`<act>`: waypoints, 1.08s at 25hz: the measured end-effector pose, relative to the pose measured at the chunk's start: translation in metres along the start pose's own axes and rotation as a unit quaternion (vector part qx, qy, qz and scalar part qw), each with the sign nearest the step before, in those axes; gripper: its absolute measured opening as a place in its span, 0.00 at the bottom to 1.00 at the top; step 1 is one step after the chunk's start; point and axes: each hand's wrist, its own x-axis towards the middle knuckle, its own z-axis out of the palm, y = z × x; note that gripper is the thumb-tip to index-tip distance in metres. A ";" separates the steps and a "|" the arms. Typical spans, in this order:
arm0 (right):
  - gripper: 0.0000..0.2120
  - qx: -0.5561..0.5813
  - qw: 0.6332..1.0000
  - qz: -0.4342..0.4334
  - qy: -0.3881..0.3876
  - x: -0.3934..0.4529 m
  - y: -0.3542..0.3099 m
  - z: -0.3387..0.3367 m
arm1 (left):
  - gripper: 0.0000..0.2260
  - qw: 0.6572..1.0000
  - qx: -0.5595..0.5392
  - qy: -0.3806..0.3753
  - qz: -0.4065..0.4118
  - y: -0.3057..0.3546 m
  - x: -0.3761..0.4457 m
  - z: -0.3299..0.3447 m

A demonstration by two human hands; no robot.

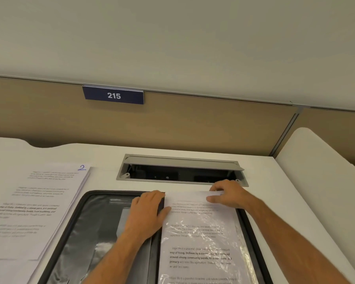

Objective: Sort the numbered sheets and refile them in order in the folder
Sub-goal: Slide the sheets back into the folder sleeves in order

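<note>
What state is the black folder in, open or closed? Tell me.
Open. The folder lies spread flat on the desk, its dark inner left panel showing, with a printed sheet in a clear sleeve on its right half.

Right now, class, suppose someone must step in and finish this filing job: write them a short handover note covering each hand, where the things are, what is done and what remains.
Left hand: flat on the open folder, at the top left corner of the sleeve.
Right hand: pinching the sleeve's top edge.
A printed sheet sits in the sleeve, on the folder's right side.
The stack, top sheet marked 2, lies on the desk left of the folder.
Done: one sheet in or nearly in the sleeve; its number is not visible.
Left: file the stack in order.
</note>
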 end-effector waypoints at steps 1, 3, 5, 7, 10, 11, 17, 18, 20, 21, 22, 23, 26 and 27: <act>0.19 -0.037 0.999 -0.011 -0.009 -0.001 -0.004 0.002 | 0.38 1.000 0.029 0.002 -0.008 -0.011 -0.011 -0.001; 0.23 -0.102 0.994 -0.037 -0.015 -0.003 -0.013 0.005 | 0.47 0.997 0.069 -0.012 -0.026 -0.030 -0.035 -0.001; 0.22 -0.122 0.991 -0.050 -0.012 -0.004 -0.022 0.009 | 0.50 0.995 0.085 -0.046 -0.041 -0.037 -0.053 -0.001; 0.17 -0.119 0.991 -0.048 -0.020 -0.004 -0.027 0.014 | 0.51 0.992 0.095 -0.067 -0.054 -0.036 -0.062 -0.002; 0.08 -0.141 0.987 -0.041 -0.067 -0.002 -0.030 0.019 | 0.50 0.989 0.111 -0.075 -0.066 -0.033 -0.065 0.000; 0.06 -0.152 0.984 -0.040 -0.085 -0.001 -0.030 0.018 | 0.49 0.989 0.112 -0.074 -0.066 -0.033 -0.066 0.001; 0.15 -0.147 0.981 -0.036 -0.121 -0.007 -0.043 0.025 | 0.48 0.989 0.118 -0.069 -0.056 -0.033 -0.068 0.003; 0.13 -0.160 0.979 -0.036 -0.120 -0.008 -0.044 0.028 | 0.48 0.989 0.121 -0.071 -0.055 -0.034 -0.069 0.003; 0.08 -0.177 0.977 -0.039 -0.113 -0.006 -0.043 0.033 | 0.48 0.988 0.121 -0.074 -0.056 -0.034 -0.068 0.002; 0.05 -0.185 0.976 -0.042 -0.108 -0.005 -0.043 0.033 | 0.48 0.988 0.121 -0.075 -0.057 -0.034 -0.068 0.001; 0.03 -0.190 0.975 -0.042 -0.104 -0.005 -0.044 0.032 | 0.48 0.988 0.122 -0.076 -0.055 -0.034 -0.068 0.001; 0.03 -0.194 0.975 -0.041 -0.101 -0.005 -0.044 0.030 | 0.48 0.988 0.123 -0.078 -0.054 -0.034 -0.068 0.001; 0.08 -0.179 0.981 -0.032 -0.072 -0.011 -0.043 0.022 | 0.49 0.988 0.123 -0.076 -0.055 -0.033 -0.068 0.001; 0.10 -0.158 0.985 -0.020 -0.058 -0.012 -0.041 0.019 | 0.49 0.988 0.124 -0.076 -0.055 -0.034 -0.068 0.001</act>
